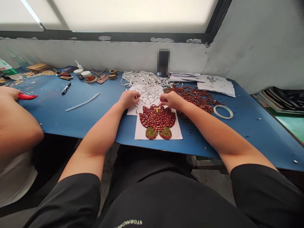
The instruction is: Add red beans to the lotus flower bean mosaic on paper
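Observation:
A white sheet [138, 134] lies at the front of the table, bearing a flower picture [157, 118] made of red-brown beans, with two green-bean leaves below and a small yellow centre. Behind it, partly covered, is a second sheet with a black line drawing of a flower [150, 95]. My left hand [129, 98] rests at the left side of that drawing, fingers curled together. Just above the bean flower's top right, my right hand [171, 100] has thumb and fingers pinched. Whatever either hand holds is too small or hidden to make out.
Loose red beans [199, 99] spread to the right, beside a tape roll [223, 112]. White paper strips [142, 78], stacked papers [216, 85] and a dark blurred object [163, 62] stand behind. Jars [87, 76], a marker [66, 88] and another person's arm [16, 120] are leftward.

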A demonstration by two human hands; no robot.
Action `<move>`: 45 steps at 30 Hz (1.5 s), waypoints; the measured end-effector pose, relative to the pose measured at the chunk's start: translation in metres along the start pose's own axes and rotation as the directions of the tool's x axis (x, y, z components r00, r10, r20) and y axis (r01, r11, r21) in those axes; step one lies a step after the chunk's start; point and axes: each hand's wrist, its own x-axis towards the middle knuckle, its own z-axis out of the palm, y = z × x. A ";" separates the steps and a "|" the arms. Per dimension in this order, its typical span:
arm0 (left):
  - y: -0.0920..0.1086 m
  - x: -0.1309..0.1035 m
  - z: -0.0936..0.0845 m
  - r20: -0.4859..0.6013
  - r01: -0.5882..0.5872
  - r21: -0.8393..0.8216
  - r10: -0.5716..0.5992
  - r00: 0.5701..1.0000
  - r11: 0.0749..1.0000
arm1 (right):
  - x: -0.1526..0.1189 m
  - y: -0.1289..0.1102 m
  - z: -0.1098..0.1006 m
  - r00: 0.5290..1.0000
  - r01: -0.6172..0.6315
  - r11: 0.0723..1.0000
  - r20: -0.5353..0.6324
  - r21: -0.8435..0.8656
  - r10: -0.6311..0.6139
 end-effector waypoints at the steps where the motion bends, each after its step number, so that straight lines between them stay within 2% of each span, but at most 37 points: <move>1: 0.000 0.000 0.000 -0.002 0.001 -0.003 -0.001 1.000 1.000 | 0.000 -0.001 0.001 1.000 0.002 1.000 -0.001 0.009 -0.002; 8: 0.001 0.000 -0.001 -0.013 0.004 -0.009 -0.004 1.000 1.000 | 0.001 -0.002 0.007 0.998 0.003 0.972 -0.065 0.235 0.012; 14: 0.001 0.001 -0.001 -0.008 0.009 0.003 -0.009 1.000 1.000 | 0.005 -0.003 0.013 0.992 0.016 0.965 -0.128 0.261 0.018; 20: 0.002 0.002 -0.002 -0.003 0.019 0.019 -0.019 1.000 1.000 | 0.006 -0.002 0.021 0.983 0.020 0.877 -0.170 0.479 0.070; 26: 0.003 0.002 -0.002 0.000 0.018 0.029 -0.018 1.000 0.999 | 0.012 -0.006 0.022 0.976 0.039 0.926 -0.212 0.375 0.045; 31: 0.003 0.002 -0.003 0.004 0.007 0.036 -0.007 1.000 0.999 | 0.025 -0.010 0.027 0.991 0.032 0.956 -0.133 0.292 0.007; 39: 0.002 0.002 0.000 -0.004 0.015 0.028 -0.015 1.000 1.000 | 0.030 -0.011 0.036 0.998 -0.042 0.970 -0.032 0.240 0.051; 45: 0.002 0.002 0.001 0.007 0.025 0.034 -0.025 1.000 0.999 | 0.027 -0.007 0.029 0.996 -0.025 0.971 -0.083 0.238 0.046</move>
